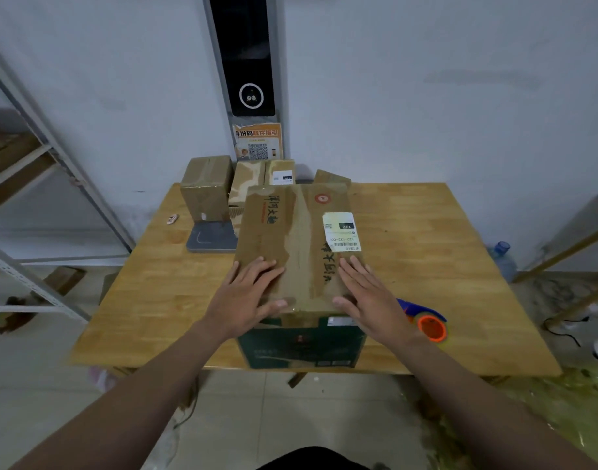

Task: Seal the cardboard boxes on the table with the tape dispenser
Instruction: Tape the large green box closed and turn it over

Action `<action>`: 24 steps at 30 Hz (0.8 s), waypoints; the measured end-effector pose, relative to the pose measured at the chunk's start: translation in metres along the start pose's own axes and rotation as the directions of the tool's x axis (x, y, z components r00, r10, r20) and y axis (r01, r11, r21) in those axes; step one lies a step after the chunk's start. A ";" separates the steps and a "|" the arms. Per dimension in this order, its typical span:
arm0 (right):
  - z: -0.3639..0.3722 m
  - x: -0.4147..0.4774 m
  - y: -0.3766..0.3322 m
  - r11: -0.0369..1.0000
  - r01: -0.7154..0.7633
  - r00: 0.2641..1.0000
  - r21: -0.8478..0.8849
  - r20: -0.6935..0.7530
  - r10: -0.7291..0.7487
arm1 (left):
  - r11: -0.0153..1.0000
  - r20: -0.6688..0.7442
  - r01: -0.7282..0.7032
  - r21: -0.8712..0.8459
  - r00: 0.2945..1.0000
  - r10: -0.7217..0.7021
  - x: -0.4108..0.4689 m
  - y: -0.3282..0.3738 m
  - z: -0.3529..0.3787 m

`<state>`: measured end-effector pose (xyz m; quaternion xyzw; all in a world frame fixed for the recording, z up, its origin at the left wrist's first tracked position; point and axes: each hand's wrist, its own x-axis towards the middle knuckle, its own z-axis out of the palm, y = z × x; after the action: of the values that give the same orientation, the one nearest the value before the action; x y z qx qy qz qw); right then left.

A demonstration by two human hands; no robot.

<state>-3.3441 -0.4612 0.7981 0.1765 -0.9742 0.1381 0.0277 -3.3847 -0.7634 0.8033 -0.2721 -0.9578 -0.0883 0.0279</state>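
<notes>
Box, the largest, stands at the near edge of the tabletop with its flaps closed. A glossy strip appears to run along the centre seam, so sealing here is judged done or nearly done. Three smaller boxes stand behind it; the leftmost shows tape, the others cannot be judged. Both the left hand and right hand press flat on the flaps, fingers straight, holding nothing. The dispenser lies unheld just beside the right hand.
</notes>
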 end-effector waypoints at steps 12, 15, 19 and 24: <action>0.016 0.000 -0.016 0.566 -0.315 0.853 0.762 -0.033 0.520 | 0.374 0.028 0.478 -0.795 0.644 -0.764 -0.013 0.035 -0.001; 0.015 0.000 -0.017 0.412 -0.368 0.825 0.833 0.087 0.559 | 0.291 0.103 0.487 -0.823 0.632 -0.768 -0.015 0.026 0.002; 0.005 -0.003 -0.017 0.327 -0.423 0.819 0.845 0.202 0.537 | 0.211 0.204 0.476 -0.854 0.678 -0.706 -0.027 0.026 -0.001; -0.002 -0.017 -0.025 0.344 -0.437 0.838 0.831 0.238 0.490 | 0.268 0.276 0.473 -0.839 0.795 -0.539 -0.050 0.022 -0.009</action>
<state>-3.3193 -0.4775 0.8043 -0.1210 -0.7787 0.6106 -0.0782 -3.3302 -0.7727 0.8105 0.0768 -0.8021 -0.5809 -0.1152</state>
